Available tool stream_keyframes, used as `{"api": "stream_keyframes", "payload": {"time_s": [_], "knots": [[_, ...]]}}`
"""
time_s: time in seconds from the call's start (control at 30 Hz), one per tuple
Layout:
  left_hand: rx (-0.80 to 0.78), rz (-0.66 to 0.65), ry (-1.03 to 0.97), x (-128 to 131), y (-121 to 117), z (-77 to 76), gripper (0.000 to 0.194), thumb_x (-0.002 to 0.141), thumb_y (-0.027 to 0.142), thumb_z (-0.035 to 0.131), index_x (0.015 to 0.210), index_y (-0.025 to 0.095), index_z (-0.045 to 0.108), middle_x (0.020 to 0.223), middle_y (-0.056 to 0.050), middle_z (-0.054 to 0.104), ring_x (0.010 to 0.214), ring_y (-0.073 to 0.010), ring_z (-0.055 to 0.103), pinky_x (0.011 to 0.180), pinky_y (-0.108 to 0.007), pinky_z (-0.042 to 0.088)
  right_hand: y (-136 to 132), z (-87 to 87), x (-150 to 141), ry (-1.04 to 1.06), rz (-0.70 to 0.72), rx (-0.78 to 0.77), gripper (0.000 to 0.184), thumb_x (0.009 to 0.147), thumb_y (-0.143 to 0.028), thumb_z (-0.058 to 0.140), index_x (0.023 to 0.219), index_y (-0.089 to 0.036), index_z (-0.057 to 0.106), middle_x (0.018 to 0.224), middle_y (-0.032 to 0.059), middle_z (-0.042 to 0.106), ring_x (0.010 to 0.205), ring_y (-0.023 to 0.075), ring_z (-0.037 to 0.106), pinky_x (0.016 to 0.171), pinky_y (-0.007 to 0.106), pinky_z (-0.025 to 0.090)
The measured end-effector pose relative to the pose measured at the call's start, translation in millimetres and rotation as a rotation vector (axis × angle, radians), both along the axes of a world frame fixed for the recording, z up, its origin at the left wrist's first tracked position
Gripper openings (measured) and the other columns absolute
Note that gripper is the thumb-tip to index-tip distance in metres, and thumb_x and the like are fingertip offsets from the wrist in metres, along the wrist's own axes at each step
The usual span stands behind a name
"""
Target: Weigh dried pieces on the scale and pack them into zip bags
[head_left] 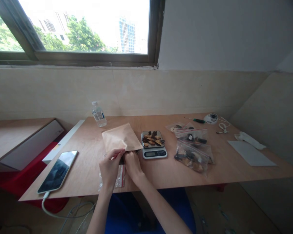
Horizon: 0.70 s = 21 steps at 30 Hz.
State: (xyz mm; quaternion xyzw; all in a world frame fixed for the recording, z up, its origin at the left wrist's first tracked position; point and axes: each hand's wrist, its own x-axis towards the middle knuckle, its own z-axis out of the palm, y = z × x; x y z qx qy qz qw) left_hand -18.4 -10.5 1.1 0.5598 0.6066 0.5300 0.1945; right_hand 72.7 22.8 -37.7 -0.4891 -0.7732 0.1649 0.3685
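Observation:
A flat brown paper pouch (120,138) lies on the wooden table (88,169) in front of me. My left hand (109,167) and my right hand (132,164) both pinch its near edge, fingers closed on it. Under my hands lies a clear zip bag (120,177) with a red strip. Just right of the pouch stands a small kitchen scale (153,148) with dark and orange dried pieces piled on its plate.
Several clear zip bags (192,152) of dried pieces lie right of the scale. A phone (58,170) on a cable lies at the left, a water bottle (99,114) stands at the back. A screwdriver (195,120), a small white device (211,118) and white sheets (251,152) sit far right.

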Motion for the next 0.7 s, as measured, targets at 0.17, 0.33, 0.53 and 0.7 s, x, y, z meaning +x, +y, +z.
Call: {"api": "stream_keyframes", "payload": {"time_s": [0.17,0.33,0.53,0.7], "knots": [[0.009,0.02,0.002,-5,6,2.9,0.015,0.075,0.035,0.062,0.082,0.025,0.071,0.08,0.003,0.072,0.076,-0.0156,0.067,0.07,-0.022,0.051,-28,3.6,22,0.243,0.033,0.106,0.033,0.09,-0.01,0.041,0.112,-0.021,0.062,0.102,0.0065,0.063,0.099,0.0178,0.057,0.087,0.03,0.049],[-0.015,0.065,-0.011,-11,13,14.8,0.015,0.073,0.036,0.064,0.079,0.025,0.071,0.075,0.003,0.072,0.071,-0.0155,0.067,0.065,-0.022,0.05,-35,-1.1,66,0.487,-0.125,0.163,0.021,0.088,-0.022,0.052,0.106,-0.024,0.063,0.091,0.0033,0.067,0.082,0.0155,0.062,0.077,0.029,0.051],[-0.006,0.093,0.043,-19,22,32.3,0.017,0.072,0.038,0.064,0.079,0.025,0.072,0.072,0.003,0.072,0.07,-0.0165,0.067,0.064,-0.022,0.048,1,-18.4,117,0.213,-0.34,0.236,0.015,0.085,-0.015,0.05,0.083,-0.019,0.065,0.089,0.006,0.063,0.09,0.0202,0.057,0.083,0.036,0.047],[0.017,0.075,0.072,-27,27,45.1,0.021,0.07,0.04,0.064,0.079,0.024,0.072,0.074,0.002,0.072,0.068,-0.0167,0.067,0.059,-0.022,0.048,26,-23.1,124,-0.044,-0.321,0.205,0.022,0.084,-0.007,0.045,0.085,-0.017,0.065,0.085,0.0066,0.058,0.087,0.0202,0.054,0.079,0.034,0.047]]}}
